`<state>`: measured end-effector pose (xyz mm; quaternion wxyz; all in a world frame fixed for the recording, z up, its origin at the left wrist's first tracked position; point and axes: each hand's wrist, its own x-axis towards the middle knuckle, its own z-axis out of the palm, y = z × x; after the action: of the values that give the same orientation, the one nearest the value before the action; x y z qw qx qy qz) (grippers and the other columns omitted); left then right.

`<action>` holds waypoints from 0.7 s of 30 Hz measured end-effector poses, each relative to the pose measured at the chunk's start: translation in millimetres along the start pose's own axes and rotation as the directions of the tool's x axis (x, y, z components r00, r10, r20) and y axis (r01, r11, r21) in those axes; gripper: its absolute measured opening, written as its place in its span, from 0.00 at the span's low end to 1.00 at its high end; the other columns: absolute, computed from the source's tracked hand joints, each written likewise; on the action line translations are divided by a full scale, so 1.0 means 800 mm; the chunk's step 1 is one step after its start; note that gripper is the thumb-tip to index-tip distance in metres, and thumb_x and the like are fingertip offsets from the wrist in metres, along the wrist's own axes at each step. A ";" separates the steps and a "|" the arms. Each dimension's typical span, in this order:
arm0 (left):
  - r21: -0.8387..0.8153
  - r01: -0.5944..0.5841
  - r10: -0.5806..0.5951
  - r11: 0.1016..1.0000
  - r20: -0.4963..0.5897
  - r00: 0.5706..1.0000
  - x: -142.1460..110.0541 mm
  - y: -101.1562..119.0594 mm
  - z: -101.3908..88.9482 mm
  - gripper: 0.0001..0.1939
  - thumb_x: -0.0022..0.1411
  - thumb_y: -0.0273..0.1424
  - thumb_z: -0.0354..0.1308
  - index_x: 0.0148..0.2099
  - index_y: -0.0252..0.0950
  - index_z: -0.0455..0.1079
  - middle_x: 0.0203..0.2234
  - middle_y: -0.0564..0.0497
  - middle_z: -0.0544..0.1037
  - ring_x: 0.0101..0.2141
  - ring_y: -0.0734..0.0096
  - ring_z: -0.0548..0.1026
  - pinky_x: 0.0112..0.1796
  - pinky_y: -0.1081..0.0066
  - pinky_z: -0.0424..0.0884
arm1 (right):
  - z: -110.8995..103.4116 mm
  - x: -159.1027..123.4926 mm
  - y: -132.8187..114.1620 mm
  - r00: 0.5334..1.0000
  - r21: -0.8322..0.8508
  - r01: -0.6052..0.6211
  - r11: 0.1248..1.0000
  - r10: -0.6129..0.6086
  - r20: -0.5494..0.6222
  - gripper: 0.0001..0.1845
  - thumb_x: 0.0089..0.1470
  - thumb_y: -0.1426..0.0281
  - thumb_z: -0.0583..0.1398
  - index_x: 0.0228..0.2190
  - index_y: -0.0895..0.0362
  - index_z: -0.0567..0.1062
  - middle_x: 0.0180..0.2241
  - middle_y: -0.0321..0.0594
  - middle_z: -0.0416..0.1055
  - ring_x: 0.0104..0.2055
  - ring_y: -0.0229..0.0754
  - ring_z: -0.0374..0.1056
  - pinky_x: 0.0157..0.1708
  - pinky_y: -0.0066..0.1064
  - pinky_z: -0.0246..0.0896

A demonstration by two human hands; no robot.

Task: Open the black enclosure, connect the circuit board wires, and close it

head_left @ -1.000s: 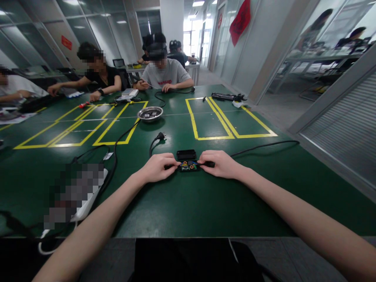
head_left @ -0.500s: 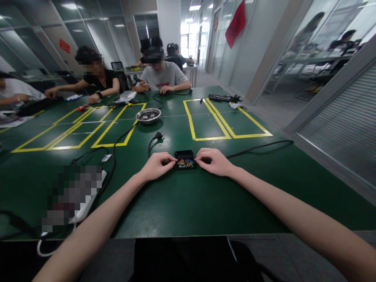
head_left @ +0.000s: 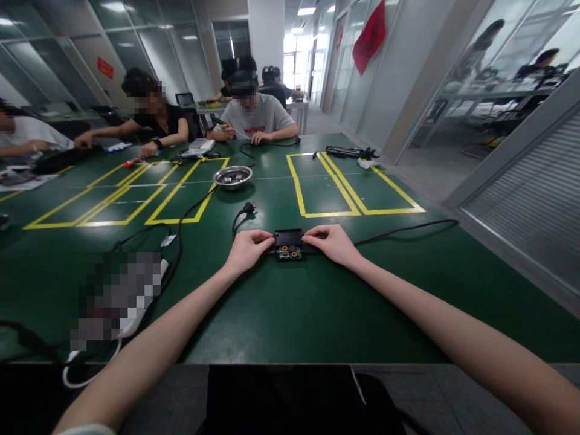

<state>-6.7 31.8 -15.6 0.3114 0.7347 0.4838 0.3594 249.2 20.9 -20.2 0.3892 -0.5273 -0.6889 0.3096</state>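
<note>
Left hand (head_left: 247, 250) and right hand (head_left: 333, 244) pinching opposite ends of black cover (head_left: 289, 237), holding it at far edge of open case (head_left: 290, 252), circuit parts showing. Case resting on green counter (head_left: 254, 314), near plug (head_left: 248, 208).

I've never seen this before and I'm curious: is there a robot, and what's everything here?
No robot, just somebody's bare hands! The camera is on that person's head, looking forward and down. The left hand and right hand hold a flat black cover by its ends. Nearer the person, on the green table, is an open black case with small colourful parts inside. Farther off are a black plug and a metal bowl with shiny pieces in it.
</note>
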 end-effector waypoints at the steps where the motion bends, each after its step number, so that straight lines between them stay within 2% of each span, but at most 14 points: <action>1: -0.007 0.000 0.000 1.000 -0.007 1.000 0.000 0.000 0.000 0.11 0.61 0.36 0.64 0.39 0.35 0.82 0.33 0.47 0.86 0.34 0.62 0.82 0.38 0.66 0.77 | 0.000 0.000 -0.001 1.000 0.023 -0.006 1.000 0.006 0.001 0.12 0.51 0.61 0.67 0.30 0.58 0.85 0.28 0.43 0.81 0.30 0.45 0.74 0.33 0.35 0.70; 14: -0.077 0.012 -0.016 0.997 -0.056 0.998 -0.003 0.005 -0.001 0.11 0.58 0.36 0.65 0.38 0.34 0.83 0.31 0.47 0.85 0.32 0.64 0.80 0.37 0.67 0.75 | -0.001 -0.003 -0.007 0.999 0.064 -0.010 0.998 0.013 -0.053 0.15 0.50 0.59 0.66 0.29 0.58 0.85 0.29 0.44 0.81 0.32 0.46 0.75 0.34 0.36 0.70; 21: -0.073 -0.010 0.006 0.997 -0.058 0.998 -0.005 0.006 -0.003 0.11 0.57 0.37 0.65 0.37 0.35 0.83 0.30 0.47 0.85 0.31 0.64 0.79 0.35 0.68 0.74 | -0.001 -0.005 -0.009 0.999 0.077 0.011 0.997 -0.008 -0.039 0.15 0.49 0.59 0.65 0.28 0.58 0.84 0.28 0.43 0.80 0.30 0.45 0.73 0.33 0.36 0.68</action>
<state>-7.4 26.8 -10.9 0.3226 0.7139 0.4762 0.3994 246.7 15.0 -14.6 0.4239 -0.5145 -0.6713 0.3240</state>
